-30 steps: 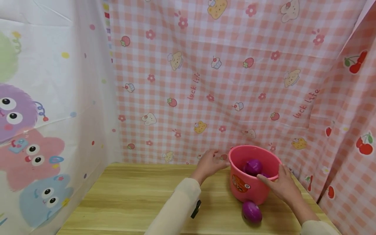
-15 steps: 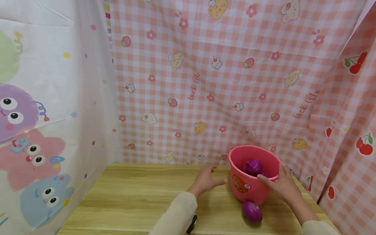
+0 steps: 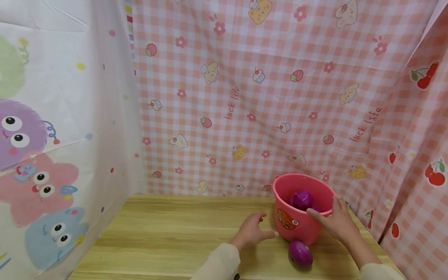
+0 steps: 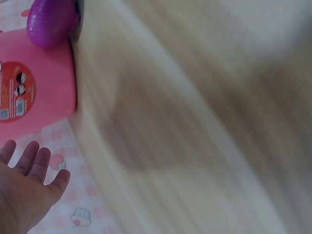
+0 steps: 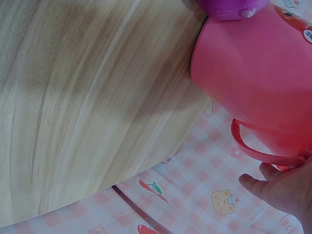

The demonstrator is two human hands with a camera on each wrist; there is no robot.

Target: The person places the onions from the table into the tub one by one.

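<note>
A pink bucket point(image 3: 297, 225) stands upright at the right of the table, a round label on its wall. My right hand point(image 3: 337, 221) grips its right rim, thumb over the near edge; the same hand point(image 5: 285, 190) is beside the bucket's handle in the right wrist view. Inside the bucket lies a glossy purple onion point(image 3: 301, 199), with another purple piece mostly hidden by the rim. A second purple onion point(image 3: 300, 253) rests on the table against the bucket's front. Left of it, my left hand point(image 3: 252, 232) has its fingers spread and holds nothing, thumb pointing at the bucket's base.
The wooden table point(image 3: 168, 233) stretches to the left. Behind it hangs a pink checked cloth point(image 3: 210, 128), with a red checked cloth point(image 3: 420, 155) on the right. A white cartoon-print sheet point(image 3: 87, 155) hangs along the left side.
My left hand has come away from beside the bucket's rim and moved down toward me, near the onion on the table. The right hand and bucket have stayed put.
</note>
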